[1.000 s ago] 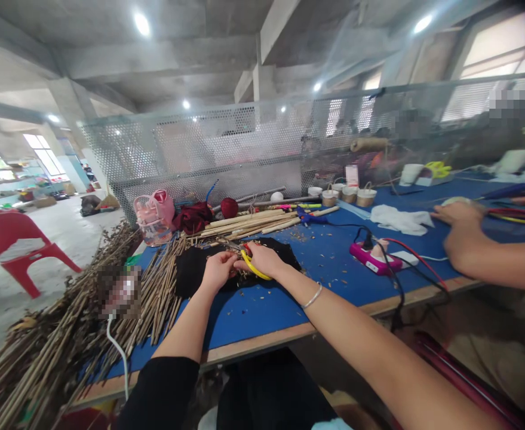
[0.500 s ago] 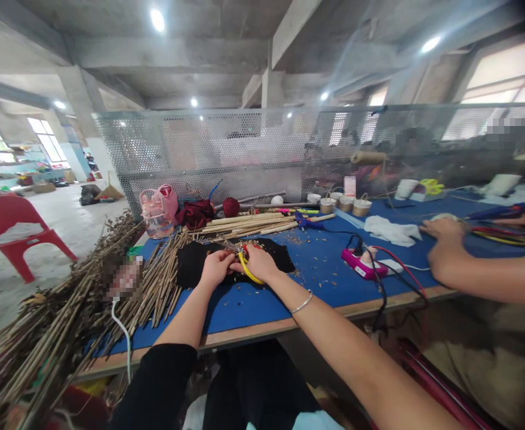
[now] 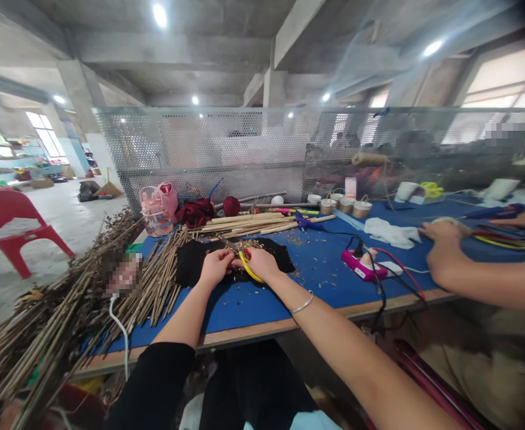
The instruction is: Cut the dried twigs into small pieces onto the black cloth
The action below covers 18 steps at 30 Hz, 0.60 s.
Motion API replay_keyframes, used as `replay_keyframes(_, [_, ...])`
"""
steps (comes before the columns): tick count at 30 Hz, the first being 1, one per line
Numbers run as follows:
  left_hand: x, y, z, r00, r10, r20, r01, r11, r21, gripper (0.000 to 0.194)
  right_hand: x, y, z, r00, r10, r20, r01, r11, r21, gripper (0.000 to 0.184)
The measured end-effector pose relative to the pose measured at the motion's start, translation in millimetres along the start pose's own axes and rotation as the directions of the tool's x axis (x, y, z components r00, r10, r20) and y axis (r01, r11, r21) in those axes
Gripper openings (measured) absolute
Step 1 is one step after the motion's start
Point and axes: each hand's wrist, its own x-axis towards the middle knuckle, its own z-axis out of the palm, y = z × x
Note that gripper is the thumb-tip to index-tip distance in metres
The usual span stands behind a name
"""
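Observation:
My right hand point(image 3: 263, 264) is wrapped round scissors point(image 3: 250, 270) with yellow and red handles. Their metal blades point away and to the left, over a black cloth point(image 3: 189, 264). Close beside them my left hand point(image 3: 216, 267) is closed in a pinch, its fingertips near the handles. Whatever it holds is too small or hidden to make out. Small tan plant bits point(image 3: 254, 243) lie heaped on the cloth just beyond my hands, and more are scattered over the blue tabletop point(image 3: 230, 310).
Cut stems point(image 3: 161, 286) and dry branches point(image 3: 60, 310) cover the left side. Peeled sticks point(image 3: 248, 224) lie behind the cloth. To the right are a glue gun point(image 3: 309, 223), a magenta power strip point(image 3: 364, 266) with cords and a white glove point(image 3: 392, 232). A co-worker's hands point(image 3: 444, 230) work farther right.
Both hands stay almost in the same place over the cloth. The scissors have shifted slightly in my right hand, and the view has moved a little.

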Motion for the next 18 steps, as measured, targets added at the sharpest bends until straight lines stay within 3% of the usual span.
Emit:
replay_keyframes(8, [-1.0,1.7,0.0,1.0,0.008,-0.011,-0.009,1.0,-0.026,0.03,-3.4,-2.1,0.5,0.999,-0.012,-0.047,0.013,1.0,0.01,0.07])
replay_keyframes(18, [-2.6,4.1,-0.1,1.0,-0.01,-0.009,0.01,1.0,-0.026,0.03,-1.3,-0.1,-0.1,1.0,0.0,-0.006,0.0,1.0,0.016,0.065])
